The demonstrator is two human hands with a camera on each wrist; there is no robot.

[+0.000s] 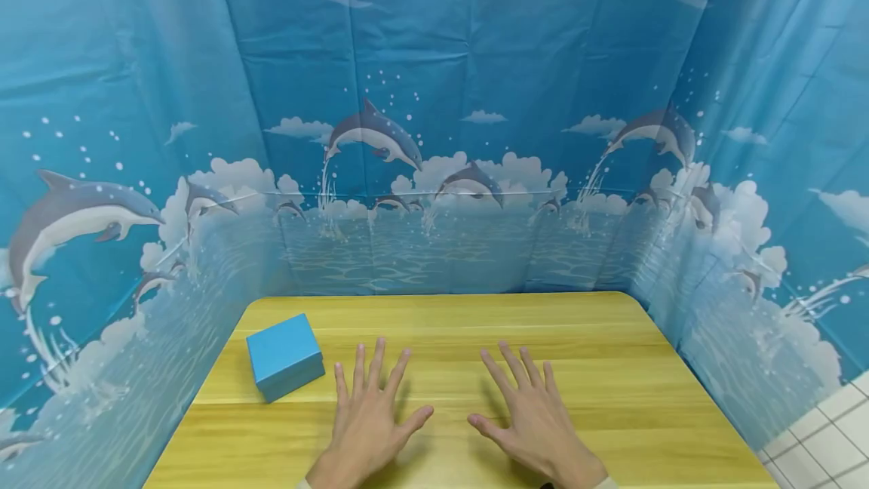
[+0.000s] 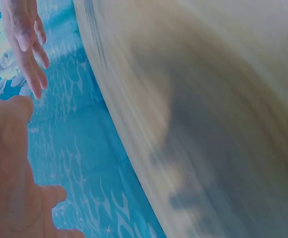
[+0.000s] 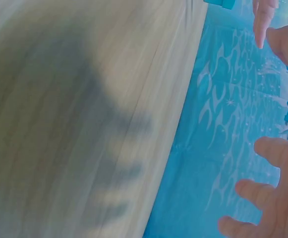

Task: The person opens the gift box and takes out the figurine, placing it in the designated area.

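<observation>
A closed blue box [image 1: 285,353] sits at the left side of the yellow wood-grain table [image 1: 462,323], turned at a slight angle. To its right, my left hand [image 1: 370,421] hovers over the table with straight, spread fingers and holds nothing. My right hand [image 1: 536,421] hovers to the right of it in the same way, palm down, also holding nothing. In the left wrist view the left hand [image 2: 10,168] stands off the surface and casts a shadow on it. The right wrist view shows the right hand [image 3: 277,188] above its own shadow; a small corner of the box [image 3: 227,3] appears at the top.
A blue curtain [image 1: 434,247] printed with dolphins, clouds and water surrounds the table at the back and both sides. White floor tiles [image 1: 828,436] show at the lower right. The table's back corners are rounded.
</observation>
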